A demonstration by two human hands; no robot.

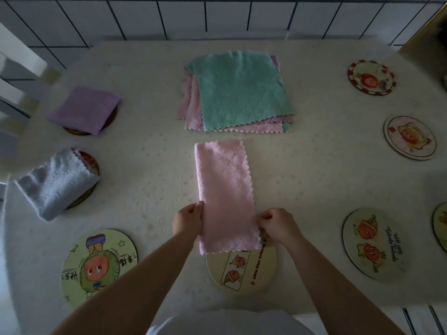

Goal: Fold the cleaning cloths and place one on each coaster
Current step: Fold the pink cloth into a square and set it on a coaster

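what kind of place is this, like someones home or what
Probably a home kitchen or dining corner: a tiled wall behind a table with a soft patterned cover, cartoon coasters, and a white chair at the left.

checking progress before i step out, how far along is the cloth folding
Done: the purple cloth and grey cloth lie folded on coasters. In hand: left hand and right hand hold the half-folded pink cloth. Left: the unfolded stack; at least five coasters are bare.
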